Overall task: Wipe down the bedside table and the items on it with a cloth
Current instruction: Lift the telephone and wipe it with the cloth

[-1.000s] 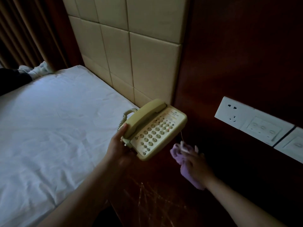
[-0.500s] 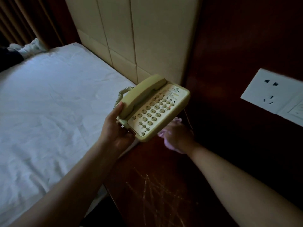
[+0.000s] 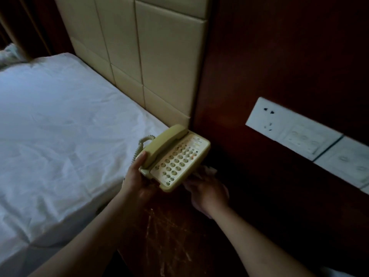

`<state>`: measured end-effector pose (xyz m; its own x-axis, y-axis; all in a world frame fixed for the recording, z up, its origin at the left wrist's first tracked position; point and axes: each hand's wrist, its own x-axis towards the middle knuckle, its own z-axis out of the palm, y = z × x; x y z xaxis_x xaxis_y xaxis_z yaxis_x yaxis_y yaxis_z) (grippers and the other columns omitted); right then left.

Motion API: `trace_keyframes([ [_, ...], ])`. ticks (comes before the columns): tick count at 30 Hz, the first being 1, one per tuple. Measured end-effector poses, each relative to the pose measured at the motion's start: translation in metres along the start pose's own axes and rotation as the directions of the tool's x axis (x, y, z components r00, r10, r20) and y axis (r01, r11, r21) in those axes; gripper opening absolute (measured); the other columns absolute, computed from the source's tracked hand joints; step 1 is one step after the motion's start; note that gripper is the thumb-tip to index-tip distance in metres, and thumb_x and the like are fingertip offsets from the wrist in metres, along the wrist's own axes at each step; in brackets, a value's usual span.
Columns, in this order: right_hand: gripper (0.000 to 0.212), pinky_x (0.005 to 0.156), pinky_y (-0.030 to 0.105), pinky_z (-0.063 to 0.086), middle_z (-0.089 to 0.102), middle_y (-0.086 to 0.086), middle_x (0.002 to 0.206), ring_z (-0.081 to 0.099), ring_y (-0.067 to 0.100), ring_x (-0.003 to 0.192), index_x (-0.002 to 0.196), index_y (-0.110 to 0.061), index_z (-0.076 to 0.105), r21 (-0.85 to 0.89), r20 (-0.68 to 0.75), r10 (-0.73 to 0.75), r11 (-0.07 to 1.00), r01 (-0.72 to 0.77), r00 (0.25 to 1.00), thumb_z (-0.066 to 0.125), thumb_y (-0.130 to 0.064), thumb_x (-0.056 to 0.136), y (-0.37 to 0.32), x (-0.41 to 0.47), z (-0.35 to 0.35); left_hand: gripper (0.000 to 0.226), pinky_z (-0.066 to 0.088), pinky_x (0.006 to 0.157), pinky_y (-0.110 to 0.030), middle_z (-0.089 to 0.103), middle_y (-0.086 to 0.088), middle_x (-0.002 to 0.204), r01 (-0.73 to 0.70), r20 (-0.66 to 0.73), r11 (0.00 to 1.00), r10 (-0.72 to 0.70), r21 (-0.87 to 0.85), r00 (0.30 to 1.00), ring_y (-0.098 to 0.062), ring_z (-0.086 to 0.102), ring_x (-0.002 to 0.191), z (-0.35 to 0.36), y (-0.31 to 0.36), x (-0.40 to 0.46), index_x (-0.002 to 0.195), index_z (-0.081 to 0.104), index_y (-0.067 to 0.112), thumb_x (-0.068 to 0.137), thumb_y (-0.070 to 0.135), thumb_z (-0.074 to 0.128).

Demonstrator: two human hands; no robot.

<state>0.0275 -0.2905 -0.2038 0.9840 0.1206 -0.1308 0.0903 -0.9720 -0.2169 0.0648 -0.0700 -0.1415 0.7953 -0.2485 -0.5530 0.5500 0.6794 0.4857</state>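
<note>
Dim room, head view. Cream telephone (image 3: 175, 157) held up off the bedside table (image 3: 171, 232), tilted, keypad facing up, handset seated in its cradle along the left side. Coiled cord (image 3: 142, 144) hangs off the far left corner.

Left hand (image 3: 137, 179) grips the telephone's near left end: thumb lies on the handset's end, fingers curl underneath.

Right hand (image 3: 207, 189) sits at the telephone's near right edge, partly under the body. Fingers curl around a pale purple cloth (image 3: 209, 170); only a small bunched bit of it shows past the knuckles, touching the telephone's right side or underside, cannot tell which.

Table top is dark wood, scratched near the viewer, lying below both forearms.

Left: bed with white sheet (image 3: 60, 136), padded beige headboard (image 3: 151, 62) at far side. Right: dark wood wall panel carrying a white socket plate (image 3: 267, 118) and switch plates (image 3: 303, 139), well apart from the hands.
</note>
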Motion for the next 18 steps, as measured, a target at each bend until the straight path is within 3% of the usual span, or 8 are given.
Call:
trace_keyframes([
  [2, 0.061, 0.123, 0.039, 0.017, 0.010, -0.016, 0.168, 0.011, 0.022, 0.156, 0.153, -0.055, 0.025, 0.054, -0.095, 0.121, 0.992, -0.117, 0.988, 0.044, -0.033, 0.100, 0.047, -0.037, 0.004, 0.076, 0.039, 0.109, -0.066, 0.061, -0.022, 0.138, -0.001, 0.018, 1.000, 0.001, -0.002, 1.000, -0.044, 0.060, 0.125, 0.000, -0.011, 0.001, 0.147, 0.047, 0.014, 0.083, 0.043, 0.074],
  [4, 0.056, 0.118, 0.042, 0.029, 0.020, -0.016, 0.167, 0.019, 0.022, 0.153, 0.149, -0.060, 0.029, 0.137, -0.177, 0.247, 0.965, -0.225, 0.953, 0.047, -0.038, 0.100, 0.081, -0.070, 0.013, 0.073, 0.040, 0.108, -0.065, 0.064, -0.023, 0.134, -0.023, 0.003, 1.000, 0.022, 0.020, 1.000, -0.044, 0.062, 0.122, 0.001, -0.021, 0.002, 0.145, 0.049, 0.014, 0.083, 0.042, 0.074],
  [8, 0.046, 0.109, 0.045, 0.042, 0.040, -0.011, 0.158, 0.035, 0.026, 0.146, 0.139, -0.049, 0.055, 0.126, -0.262, 0.264, 0.963, -0.238, 0.928, 0.059, -0.036, 0.096, 0.095, -0.090, 0.027, 0.060, 0.049, 0.100, -0.060, 0.068, -0.023, 0.127, -0.036, -0.046, 0.998, 0.038, 0.045, 0.998, -0.041, 0.066, 0.117, 0.008, -0.033, 0.006, 0.142, 0.050, 0.014, 0.090, 0.038, 0.068],
  [11, 0.047, 0.111, 0.050, 0.041, 0.042, -0.007, 0.157, 0.036, 0.032, 0.145, 0.141, -0.044, 0.055, 0.145, -0.288, 0.289, 0.955, -0.257, 0.913, 0.056, -0.036, 0.095, 0.094, -0.081, 0.032, 0.058, 0.058, 0.085, -0.056, 0.068, -0.023, 0.127, -0.033, -0.058, 0.997, 0.037, 0.065, 0.998, -0.040, 0.067, 0.114, 0.011, -0.038, 0.012, 0.142, 0.049, 0.015, 0.091, 0.037, 0.067],
  [16, 0.051, 0.112, 0.050, 0.039, 0.042, -0.003, 0.158, 0.035, 0.032, 0.147, 0.140, -0.043, 0.056, 0.153, -0.310, 0.288, 0.956, -0.251, 0.906, 0.038, -0.044, 0.093, 0.095, -0.076, 0.035, 0.065, 0.053, 0.090, -0.056, 0.067, -0.021, 0.129, 0.019, -0.131, 0.995, -0.005, 0.100, 0.991, -0.040, 0.065, 0.119, 0.000, -0.038, 0.025, 0.145, 0.046, 0.014, 0.089, 0.039, 0.068],
  [18, 0.052, 0.114, 0.049, 0.037, 0.042, -0.003, 0.158, 0.033, 0.032, 0.147, 0.142, -0.042, 0.055, 0.134, -0.296, 0.280, 0.959, -0.251, 0.913, 0.038, -0.043, 0.092, 0.095, -0.072, 0.033, 0.059, 0.056, 0.081, -0.051, 0.069, -0.019, 0.126, 0.049, -0.139, 0.983, -0.025, 0.176, 0.990, -0.037, 0.067, 0.116, 0.002, -0.033, 0.026, 0.141, 0.048, 0.015, 0.092, 0.042, 0.066],
])
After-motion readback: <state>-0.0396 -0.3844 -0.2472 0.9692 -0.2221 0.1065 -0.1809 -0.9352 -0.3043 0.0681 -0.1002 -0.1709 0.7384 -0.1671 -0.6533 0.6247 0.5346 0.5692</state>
